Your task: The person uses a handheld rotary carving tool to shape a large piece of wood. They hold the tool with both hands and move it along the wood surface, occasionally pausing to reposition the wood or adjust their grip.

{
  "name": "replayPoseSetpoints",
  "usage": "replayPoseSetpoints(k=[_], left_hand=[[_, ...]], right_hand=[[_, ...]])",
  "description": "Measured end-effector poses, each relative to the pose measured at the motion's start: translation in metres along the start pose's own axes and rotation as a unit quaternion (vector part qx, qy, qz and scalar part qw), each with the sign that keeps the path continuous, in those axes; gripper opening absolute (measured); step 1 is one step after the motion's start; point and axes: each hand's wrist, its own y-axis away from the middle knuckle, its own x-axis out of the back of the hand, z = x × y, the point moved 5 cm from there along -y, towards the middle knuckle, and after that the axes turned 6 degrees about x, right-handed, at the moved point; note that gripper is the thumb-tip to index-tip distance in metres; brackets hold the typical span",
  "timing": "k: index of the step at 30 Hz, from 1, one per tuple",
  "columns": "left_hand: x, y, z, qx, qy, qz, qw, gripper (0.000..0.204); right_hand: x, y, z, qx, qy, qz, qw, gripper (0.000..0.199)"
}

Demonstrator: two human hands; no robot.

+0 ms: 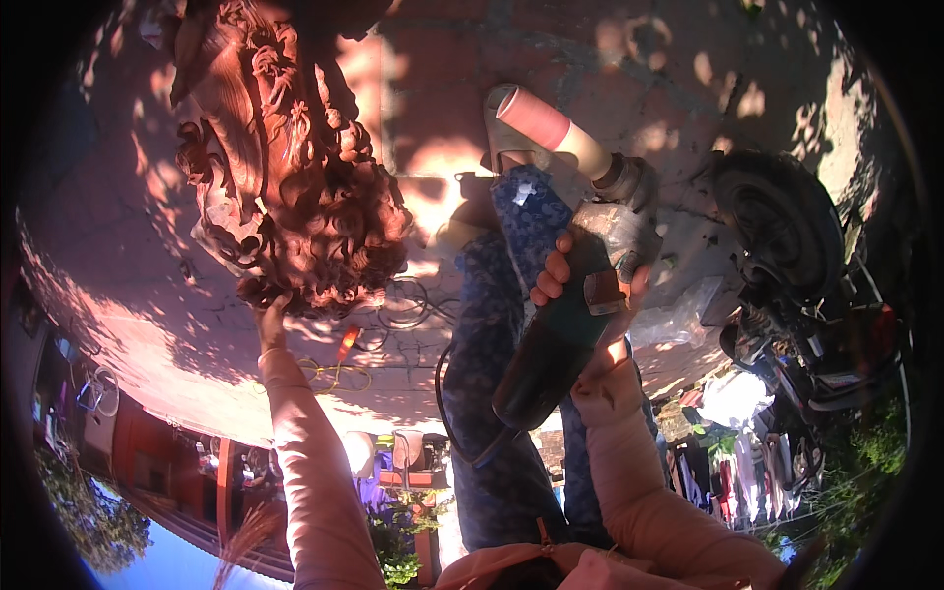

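Observation:
A large reddish-brown wood carving (324, 221), deeply cut with curling, knobbly forms, stands at the left. My left hand (270, 317) is closed on its lower edge; the fingertips are partly hidden against the wood. My right hand (556, 272) wraps round the dark body of an angle grinder (560, 344), held tilted in front of my legs. From the grinder's head a pink and cream sanding roller (551, 128) points up and left, apart from the carving. A dark power cord (442, 403) loops from the grinder's rear end.
My legs in blue patterned trousers (487, 295) are below the grinder. A motorcycle (787, 246) stands at the right, near a clear plastic bag (678, 315). Coiled cable (418, 300) and a yellow cord (334, 376) lie on the sun-dappled paving beside the carving.

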Motion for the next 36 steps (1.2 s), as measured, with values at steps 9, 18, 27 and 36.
replayPoseSetpoints(k=[9, 18, 27, 36], left_hand=[[0.033, -0.031, -0.006, 0.063, -0.029, 0.055, 0.996, 0.032], [-0.019, 0.018, -0.003, -0.037, 0.021, 0.333, 0.942, 0.036], [-0.313, 0.065, 0.028, -0.322, -0.701, -0.154, 0.617, 0.024], [-0.336, -0.027, -0.007, -0.305, -0.883, 0.001, 0.358, 0.033]], right_hand=[[0.000, 0.012, -0.002, 0.034, 0.047, 0.085, 0.995, 0.088], [0.034, 0.013, -0.020, 0.081, -0.078, 0.045, 0.993, 0.087], [0.030, 0.010, -0.014, 0.057, -0.029, 0.026, 0.998, 0.085], [0.025, 0.013, -0.014, 0.014, 0.046, 0.012, 0.999, 0.082]])
